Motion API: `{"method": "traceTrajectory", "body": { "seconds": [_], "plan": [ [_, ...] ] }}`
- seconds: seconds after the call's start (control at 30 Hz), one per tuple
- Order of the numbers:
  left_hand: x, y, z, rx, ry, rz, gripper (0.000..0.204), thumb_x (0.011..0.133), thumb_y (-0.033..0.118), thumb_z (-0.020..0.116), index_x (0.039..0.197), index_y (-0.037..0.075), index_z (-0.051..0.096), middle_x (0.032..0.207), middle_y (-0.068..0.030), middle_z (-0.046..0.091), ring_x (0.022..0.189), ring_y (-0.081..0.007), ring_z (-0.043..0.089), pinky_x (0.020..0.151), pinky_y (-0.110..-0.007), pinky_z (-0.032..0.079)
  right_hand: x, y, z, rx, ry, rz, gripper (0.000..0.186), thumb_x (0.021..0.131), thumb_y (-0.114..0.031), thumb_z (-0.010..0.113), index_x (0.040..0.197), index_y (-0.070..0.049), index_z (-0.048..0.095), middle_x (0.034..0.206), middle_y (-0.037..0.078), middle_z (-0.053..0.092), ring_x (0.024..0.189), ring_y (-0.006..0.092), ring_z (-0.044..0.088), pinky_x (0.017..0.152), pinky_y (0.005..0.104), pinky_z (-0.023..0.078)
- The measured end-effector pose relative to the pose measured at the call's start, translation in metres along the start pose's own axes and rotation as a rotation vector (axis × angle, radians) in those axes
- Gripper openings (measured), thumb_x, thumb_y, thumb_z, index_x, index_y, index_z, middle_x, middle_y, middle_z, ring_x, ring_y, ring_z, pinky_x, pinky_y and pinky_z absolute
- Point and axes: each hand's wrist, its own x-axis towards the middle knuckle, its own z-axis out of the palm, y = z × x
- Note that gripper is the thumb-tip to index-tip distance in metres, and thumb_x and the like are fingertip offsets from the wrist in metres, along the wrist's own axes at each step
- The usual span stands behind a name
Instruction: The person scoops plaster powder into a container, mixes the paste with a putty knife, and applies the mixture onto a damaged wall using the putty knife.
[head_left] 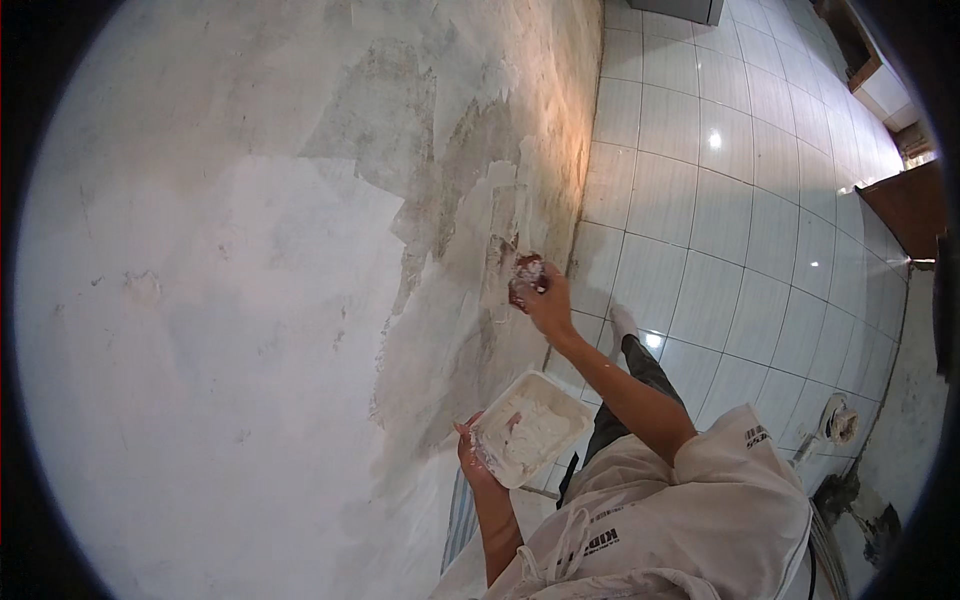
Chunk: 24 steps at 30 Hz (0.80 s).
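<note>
My right hand (550, 305) is closed around the dark red, white-smeared handle of a plastering trowel (525, 278). Its long blade appears to lie against the wall (250, 300) and blends with the surface, so its edges are hard to make out. Lower down, my left hand (476, 448) grips the side of a white rectangular tub (575, 440), its fingers partly hidden by it. White putty (540, 430) coats the inside of the tub. Around the trowel the wall is patchy grey, with smoother white coating to the left.
Glossy white floor tiles (670, 200) run along the wall's base on the right. My foot (622, 320) stands on them near the wall. A grey box-like object (680, 8) is at the far end, and a brown panel (912, 210) at the right edge. A round white-rimmed object (838, 420) lies at right.
</note>
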Motion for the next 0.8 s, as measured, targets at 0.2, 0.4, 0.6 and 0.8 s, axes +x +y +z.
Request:
{"method": "traceTrajectory", "body": {
  "seconds": [0.2, 0.4, 0.6, 0.8],
  "plan": [
    [0.006, -0.006, -0.006, -0.068, 0.022, -0.026, 0.054, 0.091, 0.049, 0.057, 0.11, -0.001, 0.057, 0.104, -0.0212, 0.064, 0.094, -0.0375, 0.064, 0.084, -0.05, 0.054, 0.005, -0.015, -0.08, 0.32, -0.066, 0.151, 0.027, 0.084, -0.002, 0.061, 0.111, -0.002, 0.059, 0.092, 0.006, 0.066, 0.077, 0.0124, 0.062, 0.068, 0.025, 0.049],
    [0.013, -0.014, 0.002, -0.128, -0.052, -0.055, 0.054, 0.092, 0.047, 0.055, 0.113, -0.003, 0.055, 0.106, -0.0215, 0.063, 0.095, -0.0365, 0.064, 0.084, -0.048, 0.055, 0.01, -0.083, -0.133, 0.229, -0.095, 0.109, 0.027, 0.087, -0.001, 0.057, 0.113, -0.002, 0.059, 0.095, 0.004, 0.065, 0.081, 0.0101, 0.061, 0.069, 0.0233, 0.049],
    [0.014, -0.007, 0.033, -0.023, -0.099, 0.004, 0.053, 0.095, 0.042, 0.054, 0.114, -0.007, 0.055, 0.105, -0.0203, 0.064, 0.095, -0.0323, 0.066, 0.084, -0.042, 0.055, -0.007, -0.165, -0.135, -0.075, -0.521, -0.109, 0.028, 0.086, -0.004, 0.062, 0.113, -0.001, 0.06, 0.093, 0.003, 0.066, 0.081, 0.0088, 0.059, 0.073, 0.026, 0.048],
    [0.007, 0.011, 0.059, 0.097, -0.205, 0.013, 0.049, 0.097, 0.04, 0.051, 0.111, -0.007, 0.059, 0.1, -0.0171, 0.066, 0.09, -0.0253, 0.066, 0.081, -0.037, 0.055, -0.047, -0.201, -0.105, -0.494, -1.05, -0.466, 0.025, 0.08, -0.001, 0.066, 0.104, -0.002, 0.064, 0.087, 0.011, 0.068, 0.07, 0.0206, 0.067, 0.059, 0.0324, 0.051]
  ]
}}
